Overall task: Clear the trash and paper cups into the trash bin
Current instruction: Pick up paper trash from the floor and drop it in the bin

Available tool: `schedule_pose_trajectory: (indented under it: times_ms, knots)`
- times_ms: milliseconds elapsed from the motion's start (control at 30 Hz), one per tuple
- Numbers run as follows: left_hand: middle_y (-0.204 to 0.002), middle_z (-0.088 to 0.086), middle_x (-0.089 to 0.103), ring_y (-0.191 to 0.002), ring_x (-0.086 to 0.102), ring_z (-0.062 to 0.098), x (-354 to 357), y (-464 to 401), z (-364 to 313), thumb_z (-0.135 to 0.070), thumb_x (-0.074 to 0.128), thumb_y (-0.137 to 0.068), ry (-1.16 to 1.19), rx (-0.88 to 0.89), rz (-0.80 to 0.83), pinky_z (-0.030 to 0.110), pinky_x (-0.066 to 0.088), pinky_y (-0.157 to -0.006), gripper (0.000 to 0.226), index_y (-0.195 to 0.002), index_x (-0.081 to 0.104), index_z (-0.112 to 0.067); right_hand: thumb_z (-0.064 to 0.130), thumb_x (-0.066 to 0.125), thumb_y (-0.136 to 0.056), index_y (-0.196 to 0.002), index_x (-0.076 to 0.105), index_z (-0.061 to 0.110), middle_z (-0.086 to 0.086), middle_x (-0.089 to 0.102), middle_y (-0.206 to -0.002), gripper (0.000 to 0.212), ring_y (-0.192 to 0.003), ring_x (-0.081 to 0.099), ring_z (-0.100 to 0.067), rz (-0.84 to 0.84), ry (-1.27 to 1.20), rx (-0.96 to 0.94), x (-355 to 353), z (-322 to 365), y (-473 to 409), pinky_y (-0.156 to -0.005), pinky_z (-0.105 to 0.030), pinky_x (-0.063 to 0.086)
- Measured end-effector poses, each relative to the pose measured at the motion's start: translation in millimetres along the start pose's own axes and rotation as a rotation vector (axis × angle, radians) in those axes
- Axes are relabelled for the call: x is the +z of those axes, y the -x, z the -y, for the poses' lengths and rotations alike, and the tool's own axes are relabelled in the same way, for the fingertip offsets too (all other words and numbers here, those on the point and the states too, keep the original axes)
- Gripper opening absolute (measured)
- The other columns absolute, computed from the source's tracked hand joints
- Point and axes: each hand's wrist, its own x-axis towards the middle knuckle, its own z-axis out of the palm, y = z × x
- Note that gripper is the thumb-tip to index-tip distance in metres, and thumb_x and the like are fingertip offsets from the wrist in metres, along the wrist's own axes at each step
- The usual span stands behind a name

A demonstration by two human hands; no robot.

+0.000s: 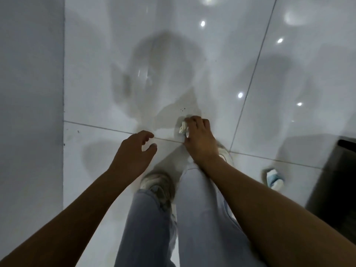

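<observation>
Floor: glossy white tile (pixel 192 54) everywhere, throwing back ceiling lights and the person's shadow, so any scrap shows up plainly against it.
Right hand: right hand (pixel 198 135) is down at floor level, fingers curled round a crumpled white scrap of paper (pixel 182 128) that pokes out on its thumb side; looks like a pick-up grasp, closed tight so the wad can't slip.
Left hand: left hand (pixel 134 151) hovers just beside the right one, fingers loosely bent, thumb apart, holding nothing; probably kept free for balance in the stoop or for the next piece.
More trash: a white-and-blue crumpled item (pixel 274 179) lies on the tile well off to the outer side of the right forearm, untouched; whether it's a cup or a wrapper, I can't tell.
Dark object: a dark box-like shape (pixel 337 180) sits farther out beyond that item, at the frame's edge; could be the bin, can't confirm.
Body: jeans (pixel 192 218) and pale sneakers (pixel 157 180) below the wrists, the person bending forward.
Step in hand: I'd call it lifting the scrap, with carrying still ahead.
Risk: loose wad could shed bits.
</observation>
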Motion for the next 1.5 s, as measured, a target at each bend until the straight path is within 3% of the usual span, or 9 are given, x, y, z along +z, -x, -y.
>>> schedule_pose_trajectory:
  times_ms: [167, 433, 667, 767, 867, 1100, 1233, 1367, 1500]
  knots:
    - [-0.116, -0.001, 0.061, -0.099, 0.054, 0.009, -10.0, 12.5, -40.4, -0.027, 0.06, -0.091, 0.1, -0.014, -0.001, 0.022, 0.039, -0.084, 0.031, -0.121, 0.058, -0.019, 0.017, 0.067, -0.088, -0.134, 0.049, 0.011, -0.006, 0.051, -0.135, 0.05, -0.123, 0.044, -0.023, -0.032, -0.155, -0.017, -39.1, 18.3, 25.5, -0.101, -0.031, 0.042]
    - [-0.12, -0.011, 0.054, -0.107, 0.052, 0.009, -38.3, 102.6, -141.7, -0.026, 0.075, -0.079, 0.215, 0.033, 0.164, 0.019, 0.042, -0.082, 0.058, -0.131, 0.047, -0.024, 0.015, 0.072, -0.082, -0.146, 0.035, 0.008, -0.009, 0.053, -0.132, 0.075, -0.122, 0.045, -0.023, -0.085, -0.394, 0.005, -165.5, 65.6, 129.5, -0.1, -0.033, 0.044]
    - [-0.109, -0.003, 0.066, -0.097, 0.062, 0.014, -44.1, 168.7, -225.8, -0.012, 0.072, -0.081, 0.035, 0.165, 0.273, 0.021, 0.048, -0.082, 0.035, -0.114, 0.064, -0.017, 0.022, 0.069, -0.086, -0.147, 0.032, 0.012, -0.006, 0.046, -0.142, 0.072, -0.132, 0.04, -0.02, -0.21, -0.533, 0.167, -232.3, 64.0, 207.5, -0.106, -0.023, 0.034]
    - [-0.105, -0.002, 0.066, -0.092, 0.062, 0.016, -32.4, 181.6, -251.6, -0.011, 0.071, -0.082, -0.079, 0.224, 0.245, 0.019, 0.046, -0.078, 0.03, -0.112, 0.064, -0.015, 0.033, 0.069, -0.085, -0.148, 0.031, 0.019, -0.001, 0.04, -0.147, 0.075, -0.135, 0.037, -0.017, -0.215, -0.565, 0.295, -241.5, 42.1, 233.6, -0.11, -0.029, 0.037]
    - [-0.105, -0.001, 0.065, -0.085, 0.057, 0.012, -11.9, 179.9, -268.5, -0.01, 0.069, -0.082, -0.14, 0.264, 0.191, 0.014, 0.041, -0.07, 0.028, -0.11, 0.064, -0.015, 0.035, 0.067, -0.086, -0.146, 0.032, 0.021, 0.001, 0.037, -0.147, 0.071, -0.135, 0.035, -0.017, -0.228, -0.553, 0.466, -233.6, 5.9, 254.3, -0.108, -0.032, 0.039]
    - [-0.107, 0.001, 0.065, -0.088, 0.056, 0.012, 59.6, 118.7, -270.8, -0.013, 0.068, -0.083, -0.278, 0.373, 0.184, 0.021, 0.039, -0.077, 0.029, -0.111, 0.064, -0.014, 0.035, 0.062, -0.091, -0.146, 0.03, 0.018, -0.005, 0.033, -0.148, 0.066, -0.131, 0.034, -0.022, -0.135, -0.441, 0.79, -153.2, -109.8, 251.4, -0.107, -0.031, 0.036]
    - [-0.108, -0.003, 0.063, -0.093, 0.058, 0.012, 95.6, 65.9, -246.9, -0.017, 0.067, -0.085, -0.321, 0.407, 0.239, 0.022, 0.041, -0.079, 0.031, -0.115, 0.062, -0.016, 0.029, 0.068, -0.087, -0.14, 0.037, 0.019, -0.008, 0.03, -0.149, 0.061, -0.134, 0.029, -0.027, -0.153, -0.454, 0.845, -96.2, -162.5, 216.5, -0.103, -0.036, 0.044]
    - [-0.104, -0.004, 0.062, -0.094, 0.059, 0.014, 118.3, 17.2, -216.6, -0.017, 0.067, -0.085, -0.396, 0.427, 0.247, 0.025, 0.043, -0.08, 0.03, -0.115, 0.062, -0.015, 0.027, 0.073, -0.084, -0.145, 0.032, 0.029, -0.007, 0.01, -0.159, 0.075, -0.145, 0.009, -0.031, -0.125, -0.46, 0.828, -39.9, -198.3, 181.3, -0.109, -0.045, 0.039]
    - [-0.106, -0.002, 0.064, -0.096, 0.059, 0.016, 125.9, -19.5, -201.6, -0.017, 0.066, -0.085, -0.443, 0.434, 0.225, 0.027, 0.043, -0.081, 0.028, -0.113, 0.063, -0.015, 0.019, 0.075, -0.08, -0.138, 0.041, 0.035, -0.007, 0.008, -0.156, 0.07, -0.14, 0.014, -0.03, -0.186, -0.414, 0.843, -2.5, -212.2, 167.6, -0.106, -0.046, 0.042]
